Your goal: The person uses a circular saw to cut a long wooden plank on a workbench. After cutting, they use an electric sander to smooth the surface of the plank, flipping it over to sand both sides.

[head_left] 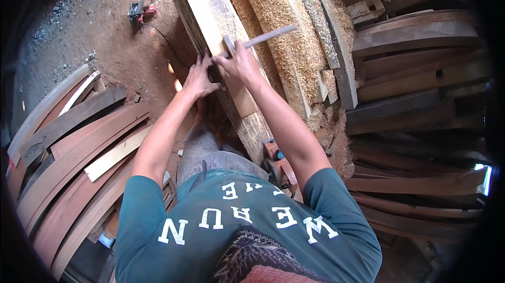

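Note:
A long pale timber [231, 25] lies lengthwise in front of me on a rougher, sawdust-covered beam [253, 131]. My right hand [241, 66] is closed around what looks like a marking gauge [271, 36], a thin bar with a short block across it. The bar sticks out past the timber's right side, and the block sits on its top face. My left hand [197, 79] rests at the timber's left edge, thumb and fingers spread. Its fingertips are close to the right hand's fingers and partly hidden against the timber's side.
Wood shavings [273, 14] cover the pieces right of the timber. Curved boards are stacked at left [79, 157] and right [415, 36]. A red-and-black power tool [142, 11] with a cord lies on the dirt floor. An orange power tool [281, 164] is by my right elbow.

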A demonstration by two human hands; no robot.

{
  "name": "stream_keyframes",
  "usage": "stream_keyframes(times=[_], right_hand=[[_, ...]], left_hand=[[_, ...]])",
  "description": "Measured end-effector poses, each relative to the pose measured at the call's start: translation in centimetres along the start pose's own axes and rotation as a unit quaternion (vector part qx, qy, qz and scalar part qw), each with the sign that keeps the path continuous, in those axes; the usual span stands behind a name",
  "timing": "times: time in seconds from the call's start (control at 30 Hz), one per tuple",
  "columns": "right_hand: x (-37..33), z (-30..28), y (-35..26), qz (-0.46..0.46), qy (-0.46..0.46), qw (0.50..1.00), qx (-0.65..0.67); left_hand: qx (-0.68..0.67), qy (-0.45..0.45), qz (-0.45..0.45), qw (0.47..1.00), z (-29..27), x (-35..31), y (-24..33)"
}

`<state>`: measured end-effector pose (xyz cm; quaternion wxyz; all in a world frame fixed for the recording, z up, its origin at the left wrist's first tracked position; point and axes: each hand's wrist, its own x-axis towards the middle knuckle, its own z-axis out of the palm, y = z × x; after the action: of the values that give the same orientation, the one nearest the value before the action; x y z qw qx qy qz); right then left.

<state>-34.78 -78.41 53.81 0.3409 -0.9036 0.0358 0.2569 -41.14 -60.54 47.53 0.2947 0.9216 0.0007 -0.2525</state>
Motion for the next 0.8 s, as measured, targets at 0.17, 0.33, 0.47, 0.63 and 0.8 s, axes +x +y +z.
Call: stream_keyframes(times=[0.17, 0.33, 0.47, 0.63, 0.8], right_hand=[[-1.9, -0.1, 1.7, -0.018, -0.018, 0.999, 0.023], [-13.6, -0.1, 9.4, -0.017, -0.031, 0.999, -0.015], [-9.3, 0.5, 6.3, -0.012, -0.012, 1.000, -0.009], [11.6, 0.8, -7.6, -0.064, 0.055, 0.996, -0.033], [27.0, -0.9, -18.2, -0.060, 0.024, 0.998, -0.011]], left_hand=[[-0.042, 0.040, 0.014, 0.998, -0.2, -0.1, -1.0], [-0.024, -0.019, -0.011, 0.999, -1.0, 0.0, -0.3], [-0.050, -0.055, 0.003, 0.997, -1.8, -0.3, -1.0], [-0.063, -0.086, 0.018, 0.994, -2.6, -0.2, -0.9], [-0.098, -0.107, 0.061, 0.987, -5.0, -0.2, -1.2]])
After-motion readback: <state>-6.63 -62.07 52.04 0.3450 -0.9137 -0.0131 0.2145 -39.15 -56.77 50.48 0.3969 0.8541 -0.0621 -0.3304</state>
